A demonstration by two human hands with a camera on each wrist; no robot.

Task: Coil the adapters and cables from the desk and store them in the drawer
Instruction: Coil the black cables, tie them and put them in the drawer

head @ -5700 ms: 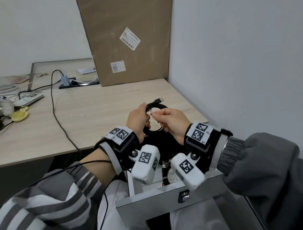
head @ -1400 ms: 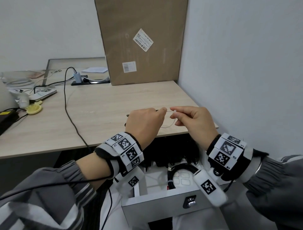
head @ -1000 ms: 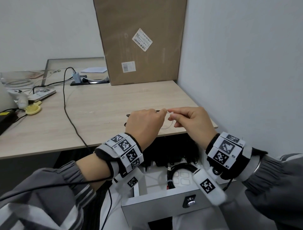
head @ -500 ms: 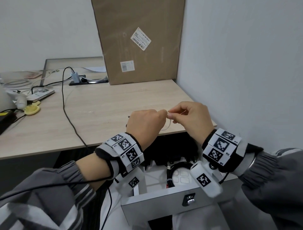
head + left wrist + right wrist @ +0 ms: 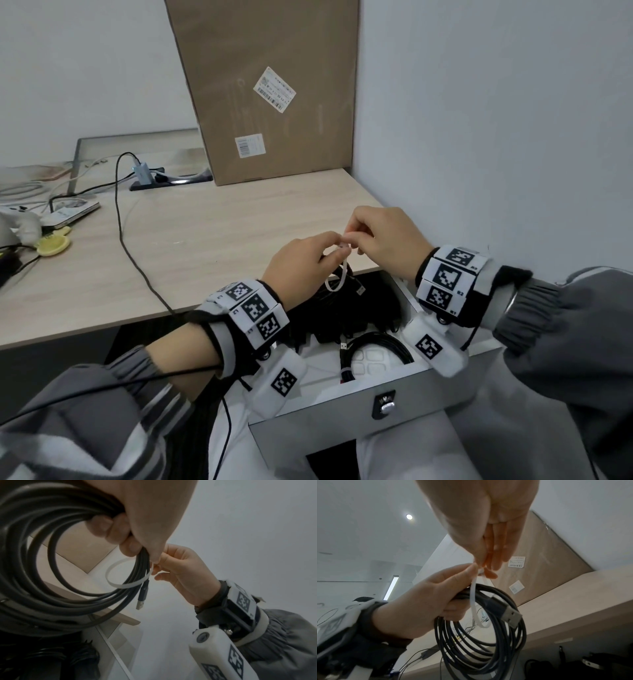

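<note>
My left hand grips a coiled black USB cable, and its thumb and forefinger also pinch a white tie. The tie hangs as a loose loop round the strands of the coil. Meeting the left fingertips, my right hand pinches the tie's upper end. The cable's USB plug sticks out beside the tie. Both hands hover over the desk's front right corner, above the open drawer. In the drawer lie another tied black coil and black adapters.
A tall cardboard box leans at the back of the desk. The wall runs close on the right. A thin black cable crosses the desk to a hub. A yellow object lies far left.
Since the oldest frame a tied black coil has come to lie in the drawer. Over the last second my right hand rose and closed in on the left, and the tie now hangs in a loop.
</note>
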